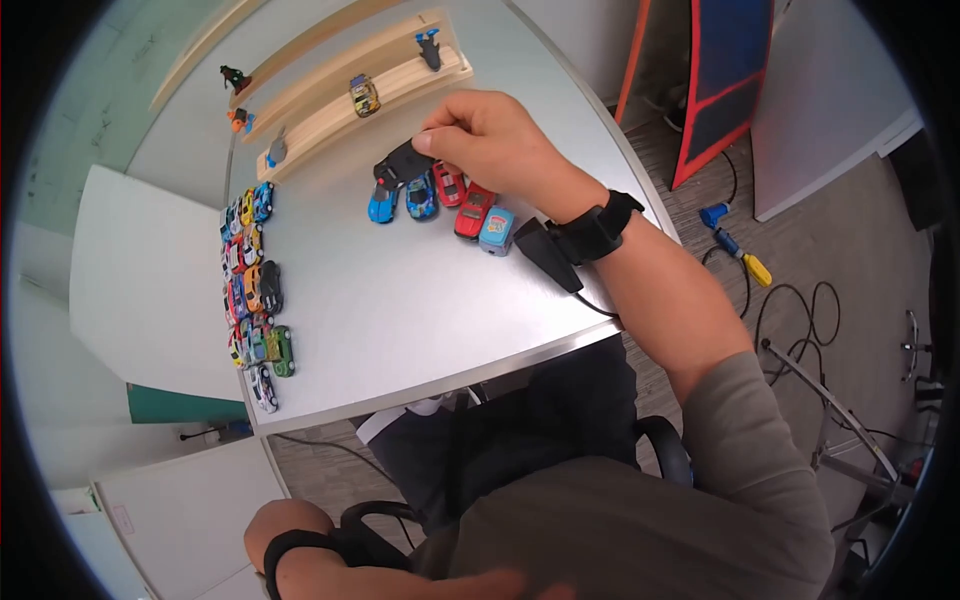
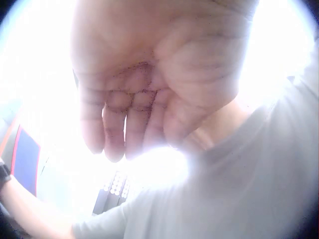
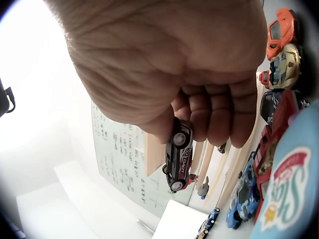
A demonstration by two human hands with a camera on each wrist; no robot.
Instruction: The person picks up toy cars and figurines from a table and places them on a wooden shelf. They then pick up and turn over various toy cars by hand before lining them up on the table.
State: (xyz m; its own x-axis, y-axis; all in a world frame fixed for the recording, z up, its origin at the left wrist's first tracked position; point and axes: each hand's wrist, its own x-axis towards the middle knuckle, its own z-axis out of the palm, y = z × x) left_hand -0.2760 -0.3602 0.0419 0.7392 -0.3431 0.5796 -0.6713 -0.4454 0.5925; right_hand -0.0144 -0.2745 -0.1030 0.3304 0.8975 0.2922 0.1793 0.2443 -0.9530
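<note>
My right hand (image 1: 490, 145) pinches a black toy car (image 1: 402, 165) between thumb and fingers above the far part of the table. In the right wrist view this toy car (image 3: 178, 157) shows its side, with red and white markings and grey wheels. Just below and beside it stand a blue toy car (image 1: 382, 204), a blue patterned toy car (image 1: 421, 197), red toy cars (image 1: 473, 212) and a light blue toy vehicle (image 1: 496, 232). My left hand (image 2: 154, 94) is near my body, palm showing, fingers loosely extended, holding nothing.
Rows of small toy cars (image 1: 250, 245) line the table's left edge. A wooden tiered rack (image 1: 330, 115) at the back bears a yellowish toy car (image 1: 364, 95) and a grey toy figure (image 1: 429, 50). The metallic table (image 1: 370, 310) ends in front of my lap.
</note>
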